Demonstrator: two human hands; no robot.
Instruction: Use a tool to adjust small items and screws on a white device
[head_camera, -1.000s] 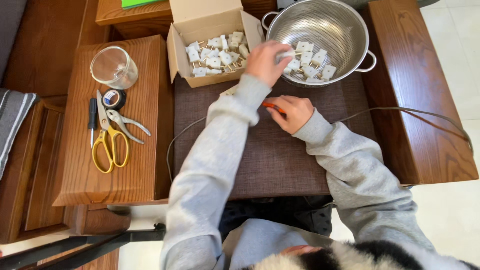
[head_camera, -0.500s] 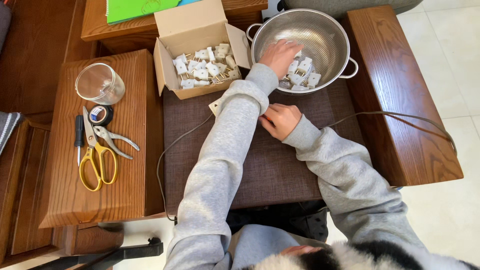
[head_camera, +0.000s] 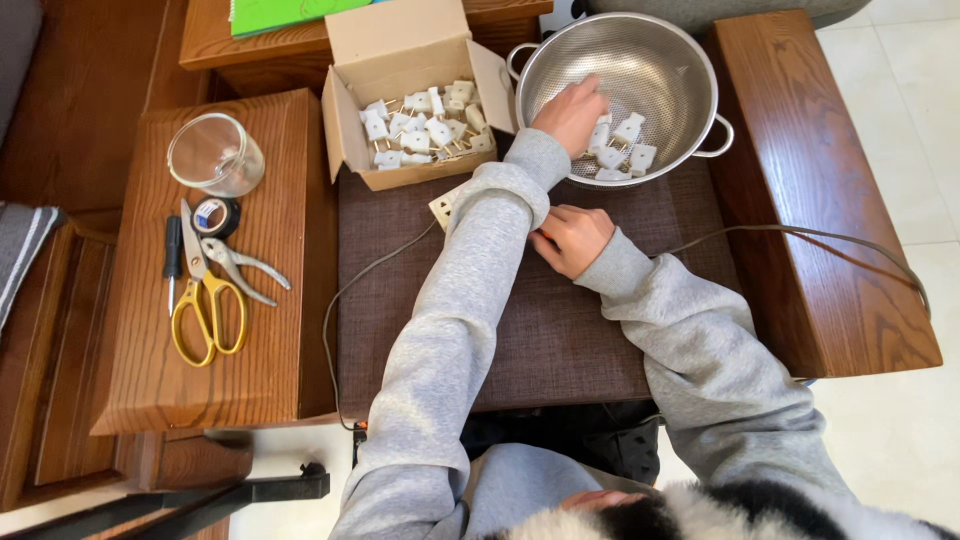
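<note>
1. The left hand (head_camera: 570, 115) reaches across into the steel colander (head_camera: 690, 45), its grip closing on white plugs (head_camera: 625, 140) lying just right of the fingers; whether one is grasped cannot be told.
2. The right hand (head_camera: 572, 238) rests clenched on the brown surface (head_camera: 540, 330), nearer the body.

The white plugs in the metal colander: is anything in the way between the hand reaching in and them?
Nothing visible is. The left hand is already inside the metal colander, right beside the white plugs; whether it touches one is hidden. The right hand rests on the brown mat.
</note>
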